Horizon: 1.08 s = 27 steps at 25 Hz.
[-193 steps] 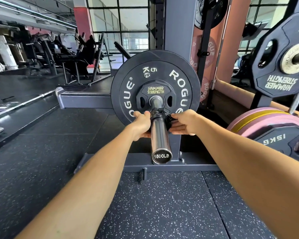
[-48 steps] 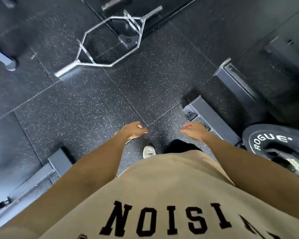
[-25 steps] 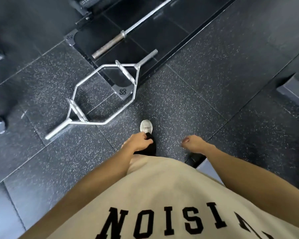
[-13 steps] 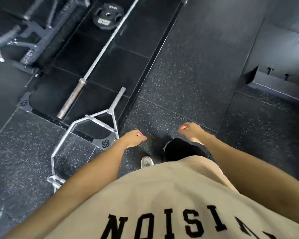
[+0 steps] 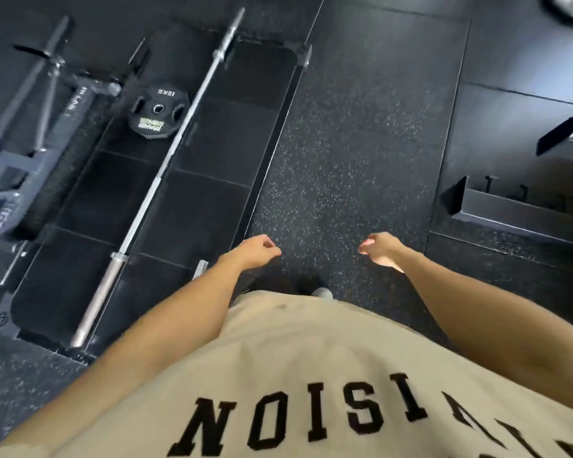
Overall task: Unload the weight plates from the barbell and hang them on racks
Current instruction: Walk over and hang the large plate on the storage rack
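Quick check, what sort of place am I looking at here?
Most likely a gym's free-weight area: a long steel barbell lies on a black lifting platform, a 15 kg weight plate rests flat beside it, and the floor is speckled rubber flooring.

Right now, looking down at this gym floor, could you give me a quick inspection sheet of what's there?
Surface: dark speckled rubber floor, with a smooth black lifting platform to its left.
Job's things: a bare barbell lies along the platform; a black weight plate lies flat beside it, not hung.
Clutter: bars and a dark frame at far left.
Hands: left hand and right hand hang loosely curled, holding nothing.
Cables: nothing seen.
Surroundings: a dark steel rack base at right; the person's beige lettered shirt fills the bottom of the view.
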Each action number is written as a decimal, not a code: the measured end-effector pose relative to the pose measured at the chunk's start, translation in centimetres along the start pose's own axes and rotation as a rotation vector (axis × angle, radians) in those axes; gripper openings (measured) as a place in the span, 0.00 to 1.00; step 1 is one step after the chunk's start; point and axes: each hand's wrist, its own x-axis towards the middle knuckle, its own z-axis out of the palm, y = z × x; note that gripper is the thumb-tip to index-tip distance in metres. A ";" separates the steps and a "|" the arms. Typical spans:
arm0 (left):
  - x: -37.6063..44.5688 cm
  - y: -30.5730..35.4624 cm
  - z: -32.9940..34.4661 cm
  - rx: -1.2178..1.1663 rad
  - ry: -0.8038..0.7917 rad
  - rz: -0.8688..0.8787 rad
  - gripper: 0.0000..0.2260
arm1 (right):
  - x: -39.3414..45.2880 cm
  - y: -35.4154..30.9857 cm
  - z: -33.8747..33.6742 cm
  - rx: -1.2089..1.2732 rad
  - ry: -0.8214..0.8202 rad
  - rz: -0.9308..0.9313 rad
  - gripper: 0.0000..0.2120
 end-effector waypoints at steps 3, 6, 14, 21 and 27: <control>5.2 5.9 -4.1 -0.056 -0.013 0.043 0.15 | 4.7 -1.9 -5.3 0.126 0.031 0.004 0.16; 11.2 9.2 -6.7 0.138 -0.116 0.021 0.14 | 9.7 -3.1 -9.4 0.096 -0.074 0.019 0.16; 29.7 21.0 -23.0 0.283 -0.191 -0.002 0.15 | 24.2 -6.0 -25.9 0.181 0.003 0.120 0.13; 41.1 37.7 -32.0 0.227 -0.229 0.199 0.15 | 33.8 -7.3 -38.8 0.302 0.170 0.230 0.13; 50.4 45.6 -36.0 0.574 -0.382 0.189 0.18 | 43.8 -6.9 -48.3 0.273 0.052 0.268 0.15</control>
